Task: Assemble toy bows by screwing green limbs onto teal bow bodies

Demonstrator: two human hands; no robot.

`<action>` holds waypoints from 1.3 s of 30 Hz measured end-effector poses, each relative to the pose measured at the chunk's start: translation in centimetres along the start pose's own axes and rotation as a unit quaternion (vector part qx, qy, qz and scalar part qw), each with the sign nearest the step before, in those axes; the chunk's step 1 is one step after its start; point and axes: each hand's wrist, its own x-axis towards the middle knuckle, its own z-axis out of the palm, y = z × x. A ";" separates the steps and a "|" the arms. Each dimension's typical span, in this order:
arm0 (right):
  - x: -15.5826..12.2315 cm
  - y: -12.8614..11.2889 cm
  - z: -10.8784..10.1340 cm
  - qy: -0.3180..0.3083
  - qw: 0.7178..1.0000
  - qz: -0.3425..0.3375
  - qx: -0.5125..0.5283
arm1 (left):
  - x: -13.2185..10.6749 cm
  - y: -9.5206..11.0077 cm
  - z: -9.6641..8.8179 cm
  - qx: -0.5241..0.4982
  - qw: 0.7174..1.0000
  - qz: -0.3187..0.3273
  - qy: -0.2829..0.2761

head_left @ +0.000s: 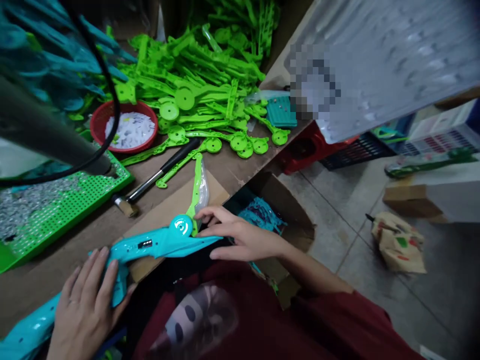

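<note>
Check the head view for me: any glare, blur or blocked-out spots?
Head view: bright highlights on the glossy blue plastic gun-shaped body; head view: upper-left heap of blue plastic parts dim and soft; head view: square pixelation masks part of the wrinkled grey sheet; head view: left bare hand and right bare hand readable.

Looks like a workshop, given the heaped parts [210,75], hammer [176,161] and tray [67,215] of metal bits [41,197] on the table [225,167].
</note>
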 end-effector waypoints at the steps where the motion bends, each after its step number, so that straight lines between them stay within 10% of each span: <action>1: -0.3 0.3 0.3 0.016 1.000 0.000 0.017 | 0.0 0.0 0.0 0.001 1.000 0.001 -0.008; 8: -2.1 3.0 3.5 0.320 0.942 -0.042 -0.094 | 0.5 -0.4 -0.7 -0.003 0.999 0.027 -0.040; 18: 1.2 3.4 0.8 0.077 0.865 -0.265 -0.419 | 0.7 -0.9 -1.2 -0.025 0.998 0.004 -0.054; 24: 3.0 2.5 -2.3 0.141 0.948 -0.202 -0.201 | -0.5 -1.2 -2.0 -0.070 0.993 0.012 -0.096; 28: 10.0 1.0 -5.3 0.286 0.949 -0.087 -0.103 | -1.1 -0.5 -1.8 -0.037 0.997 0.001 -0.063; 34: 25.6 -2.4 -2.5 0.074 0.980 -0.170 0.076 | -1.7 1.4 -1.0 -0.015 0.999 -0.027 0.033; 39: 31.3 -4.7 1.1 0.074 0.970 -0.078 0.220 | -1.9 3.2 0.2 0.000 0.991 -0.087 0.105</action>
